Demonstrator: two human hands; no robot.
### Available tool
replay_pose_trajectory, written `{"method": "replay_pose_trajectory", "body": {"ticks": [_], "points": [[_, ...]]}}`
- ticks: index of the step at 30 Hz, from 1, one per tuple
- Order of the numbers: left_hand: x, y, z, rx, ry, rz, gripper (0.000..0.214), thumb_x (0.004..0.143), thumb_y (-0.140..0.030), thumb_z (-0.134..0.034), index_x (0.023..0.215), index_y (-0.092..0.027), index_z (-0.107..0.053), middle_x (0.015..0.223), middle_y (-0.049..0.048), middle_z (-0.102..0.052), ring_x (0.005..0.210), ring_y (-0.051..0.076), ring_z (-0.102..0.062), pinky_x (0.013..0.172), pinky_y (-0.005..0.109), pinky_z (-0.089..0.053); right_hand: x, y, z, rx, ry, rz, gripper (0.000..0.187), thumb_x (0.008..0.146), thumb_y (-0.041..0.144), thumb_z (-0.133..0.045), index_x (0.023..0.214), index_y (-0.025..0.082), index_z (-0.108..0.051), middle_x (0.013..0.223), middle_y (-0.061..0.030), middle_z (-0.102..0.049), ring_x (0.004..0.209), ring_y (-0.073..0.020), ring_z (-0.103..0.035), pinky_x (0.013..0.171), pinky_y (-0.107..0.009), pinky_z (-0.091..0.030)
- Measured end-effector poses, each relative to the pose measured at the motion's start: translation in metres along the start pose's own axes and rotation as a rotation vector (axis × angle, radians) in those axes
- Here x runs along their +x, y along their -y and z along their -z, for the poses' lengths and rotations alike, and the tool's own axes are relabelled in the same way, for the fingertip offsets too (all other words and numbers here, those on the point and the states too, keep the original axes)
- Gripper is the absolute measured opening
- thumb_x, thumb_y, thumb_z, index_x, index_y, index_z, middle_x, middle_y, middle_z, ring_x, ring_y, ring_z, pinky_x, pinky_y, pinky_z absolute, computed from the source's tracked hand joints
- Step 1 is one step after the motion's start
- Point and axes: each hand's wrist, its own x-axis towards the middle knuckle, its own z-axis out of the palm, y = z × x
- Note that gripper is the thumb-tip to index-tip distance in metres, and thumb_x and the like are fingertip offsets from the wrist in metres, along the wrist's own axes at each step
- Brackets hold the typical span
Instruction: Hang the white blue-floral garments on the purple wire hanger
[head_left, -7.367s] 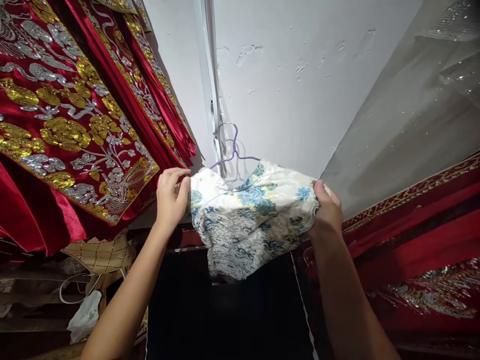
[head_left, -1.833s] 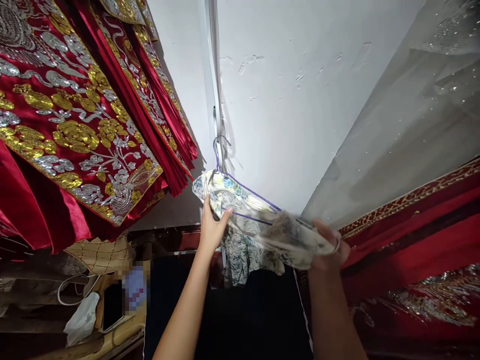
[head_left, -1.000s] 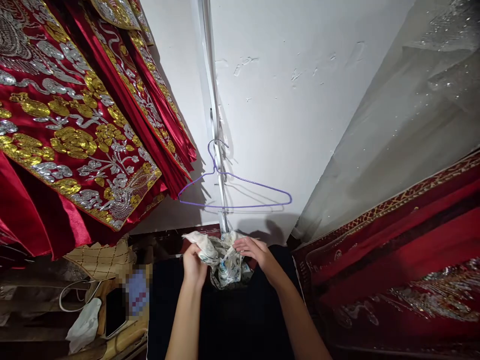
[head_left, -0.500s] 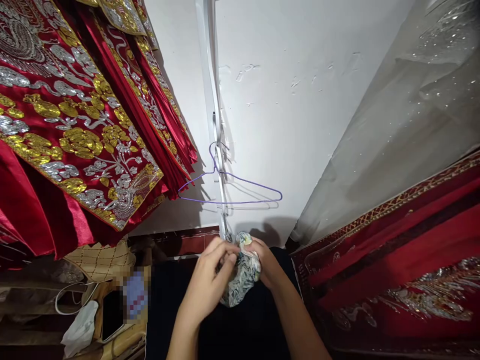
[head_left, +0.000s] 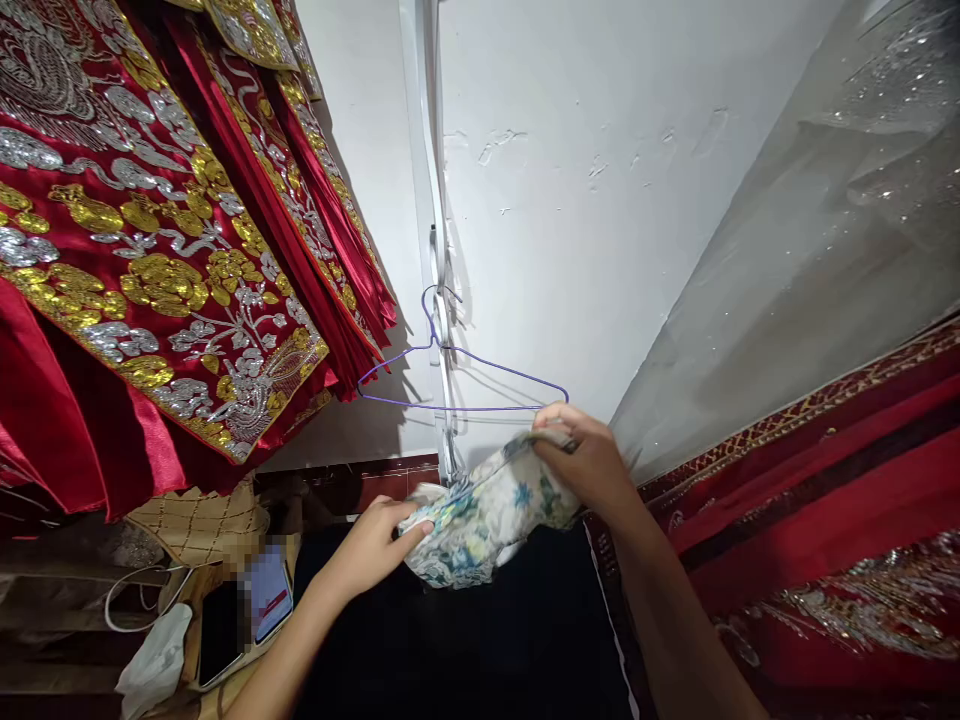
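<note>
A small white garment with blue and green flowers (head_left: 487, 510) is stretched between my two hands, just below a bare purple wire hanger (head_left: 457, 385). My left hand (head_left: 371, 545) pinches its lower left end. My right hand (head_left: 589, 465) grips its upper right end, close to the hanger's right tip. The hanger hangs empty from a hook on the white wall (head_left: 585, 200), above a dark cloth surface (head_left: 465, 640).
Red robes with gold and silver embroidery (head_left: 150, 260) hang at the left. More red embroidered cloth (head_left: 817, 510) and a clear plastic cover (head_left: 810, 250) fill the right. At the lower left lie a phone (head_left: 266, 600), a white cable and a woven gold bag (head_left: 199, 520).
The garment has come off the hanger, which now hangs bare. It was bunched between both hands half a second ago; now my hands have drawn apart and spread it out.
</note>
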Motion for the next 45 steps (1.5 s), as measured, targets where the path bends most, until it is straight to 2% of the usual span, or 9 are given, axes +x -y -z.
{"method": "replay_pose_trajectory", "body": {"ticks": [4,11,18,26,32,35,39,41,45], "points": [[-0.011,0.012,0.026,0.098,-0.129,0.071,0.040,0.097,-0.049,-0.047,0.073,-0.018,-0.058,0.068,-0.0007,-0.056,0.068,0.016,-0.050,0.069,0.026,-0.036,0.036,-0.015,-0.022,0.127,-0.216,0.031,0.032,0.074,0.030,-0.063,0.104,0.019,-0.067,0.078,-0.0009,-0.064,0.063,-0.0152,-0.053,0.057,-0.025,-0.041],[-0.037,-0.002,0.052,0.073,-0.139,0.152,0.046,0.097,-0.052,-0.046,0.066,-0.019,-0.042,0.062,-0.0028,-0.041,0.063,0.013,-0.043,0.059,0.024,-0.029,0.065,-0.064,-0.077,0.092,0.067,-0.081,0.026,0.084,0.041,-0.052,0.069,0.021,-0.058,0.067,-0.0021,-0.060,0.069,-0.0187,-0.053,0.066,-0.029,-0.043],[-0.035,0.027,0.056,0.296,0.118,0.269,0.037,0.098,-0.042,-0.038,0.080,-0.020,-0.060,0.079,0.0063,-0.066,0.074,0.022,-0.062,0.067,0.029,-0.040,0.041,-0.068,-0.041,-0.082,0.050,0.190,0.033,0.076,0.028,-0.055,0.055,0.022,-0.030,0.055,0.0047,-0.028,0.056,-0.0113,-0.028,0.053,-0.028,-0.021],[0.010,0.014,0.090,0.290,-0.426,0.009,0.023,0.096,-0.036,-0.041,0.086,-0.020,-0.055,0.129,0.0155,-0.062,0.127,0.032,-0.054,0.105,0.045,-0.042,0.029,-0.049,-0.016,-0.041,0.054,0.238,0.037,0.079,0.029,-0.057,0.054,0.022,-0.029,0.054,0.0050,-0.027,0.054,-0.0100,-0.028,0.051,-0.027,-0.019],[0.031,0.000,0.092,0.035,-0.544,-0.057,0.032,0.098,-0.035,-0.046,0.126,-0.021,-0.054,0.122,0.0084,-0.068,0.111,0.023,-0.065,0.096,0.036,-0.051,0.019,-0.036,-0.021,0.038,0.136,0.262,0.031,0.080,0.025,-0.056,0.057,0.021,-0.036,0.057,0.0038,-0.037,0.055,-0.0112,-0.034,0.053,-0.025,-0.028],[0.034,0.005,0.091,0.088,-0.551,-0.086,0.036,0.098,-0.033,-0.046,0.130,-0.020,-0.058,0.127,0.0086,-0.068,0.115,0.024,-0.065,0.102,0.037,-0.048,0.012,-0.029,-0.009,0.011,0.096,0.207,0.012,0.077,0.024,-0.061,0.088,0.021,-0.064,0.067,0.0015,-0.055,0.061,-0.0148,-0.050,0.057,-0.026,-0.039],[0.031,0.011,0.096,0.154,-0.504,-0.102,0.034,0.098,-0.036,-0.048,0.123,-0.019,-0.064,0.123,0.0081,-0.070,0.115,0.025,-0.065,0.103,0.036,-0.047,0.014,-0.029,0.017,0.151,-0.201,0.076,0.089,0.067,0.018,-0.069,0.150,0.024,-0.037,0.071,0.0029,-0.061,0.058,-0.0164,-0.056,0.053,-0.025,-0.043],[0.030,0.010,0.098,0.181,-0.501,-0.114,0.033,0.099,-0.036,-0.048,0.122,-0.019,-0.064,0.122,0.0078,-0.071,0.113,0.024,-0.065,0.100,0.035,-0.048,0.023,-0.035,0.028,0.217,-0.302,0.046,0.101,0.065,0.017,-0.068,0.157,0.021,-0.026,0.070,0.0039,-0.059,0.057,-0.0148,-0.055,0.051,-0.024,-0.043],[0.032,0.002,0.100,0.212,-0.461,-0.131,0.030,0.100,-0.036,-0.044,0.117,-0.020,-0.064,0.116,0.0074,-0.070,0.106,0.023,-0.065,0.094,0.032,-0.049,0.041,-0.052,0.042,0.156,-0.376,0.016,0.078,0.065,0.018,-0.062,0.142,0.013,-0.053,0.063,0.0059,-0.049,0.052,-0.0101,-0.044,0.050,-0.022,-0.036]]}}
